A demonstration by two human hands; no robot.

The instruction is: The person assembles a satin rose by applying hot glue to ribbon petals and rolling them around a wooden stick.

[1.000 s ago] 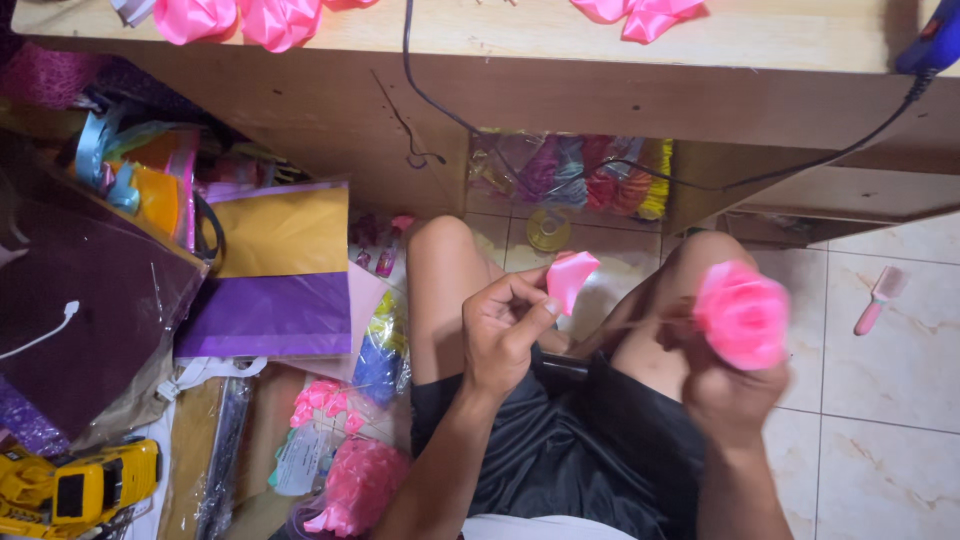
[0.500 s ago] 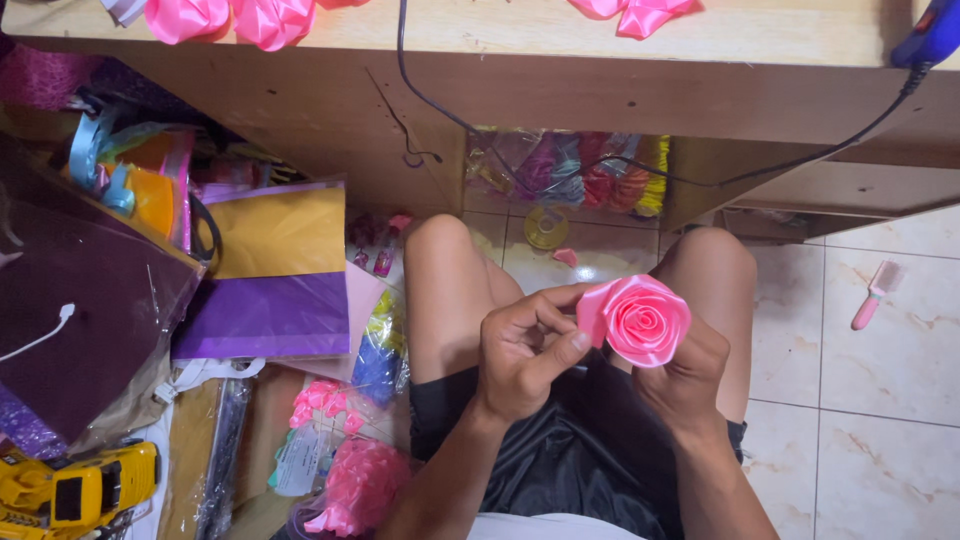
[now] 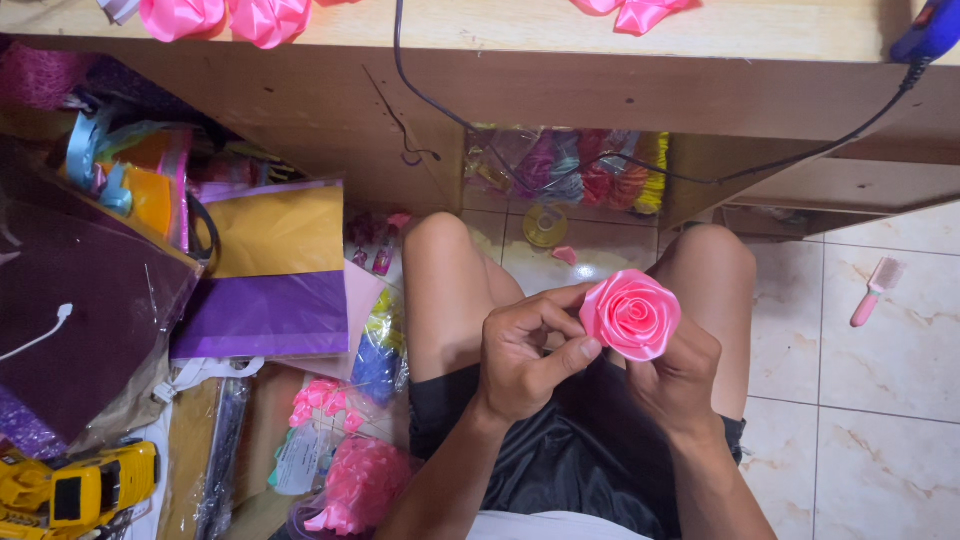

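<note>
Head view: a pink ribbon rose (image 3: 631, 314) is held above the lap, between the knees. The left hand (image 3: 527, 357) is closed on the rose's left edge, thumb and fingertips pinching it. The right hand (image 3: 680, 372) is wrapped around the rose from below and behind. A wooden counter (image 3: 600, 40) is seen above, with pink bows (image 3: 225, 17) on it. A pink brush (image 3: 875, 290) lies on the tiled floor (image 3: 880, 440).

A home craft corner, this: a wooden worktop (image 3: 520, 40) above a tiled floor (image 3: 880, 390), pink ribbon bows (image 3: 225, 17) on top, coloured paper sheets (image 3: 270, 270), ribbon packets (image 3: 350, 470), bagged trimmings (image 3: 570, 165) underneath, and a yellow toy truck (image 3: 70, 490) nearby.
</note>
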